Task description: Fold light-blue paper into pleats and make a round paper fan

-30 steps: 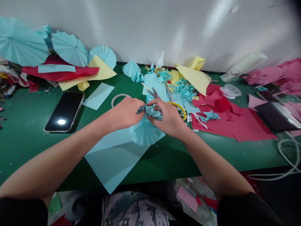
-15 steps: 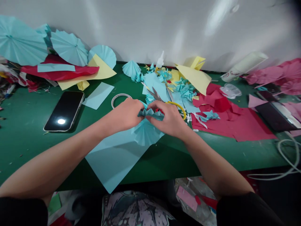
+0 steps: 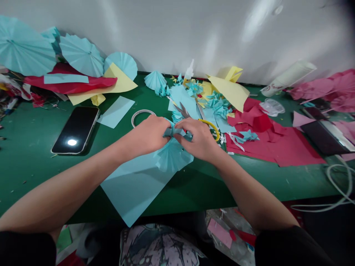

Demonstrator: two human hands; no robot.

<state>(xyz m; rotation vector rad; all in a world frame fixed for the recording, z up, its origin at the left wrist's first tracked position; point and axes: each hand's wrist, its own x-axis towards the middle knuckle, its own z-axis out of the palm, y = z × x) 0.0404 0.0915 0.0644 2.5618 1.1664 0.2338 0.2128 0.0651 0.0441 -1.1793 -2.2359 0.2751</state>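
Observation:
Between my two hands is a small folded piece of light-blue paper (image 3: pixel 173 130), pinched at both ends. My left hand (image 3: pixel 154 133) has its fingers curled round the left end. My right hand (image 3: pixel 198 137) grips the right end between thumb and fingers. Just below them a pleated blue paper fan (image 3: pixel 169 159) rests on a flat blue paper sheet (image 3: pixel 135 188). Scissors (image 3: pixel 209 125) with yellow handles lie behind my right hand, partly covered by it. A roll of tape (image 3: pixel 140 115) lies behind my left hand.
A phone (image 3: pixel 76 129) lies at left. Large blue paper fans (image 3: pixel 81 53) lean along the wall. Blue scraps (image 3: pixel 219 105), a glue bottle (image 3: pixel 189 70) and yellow paper (image 3: pixel 230 90) are at the back. Red sheets (image 3: pixel 294 147) and a white cable (image 3: pixel 332 184) are at right.
The folded blue paper between my fingers looks flatter and more pressed together than before, when its zigzag pleats showed. My hands have barely moved.

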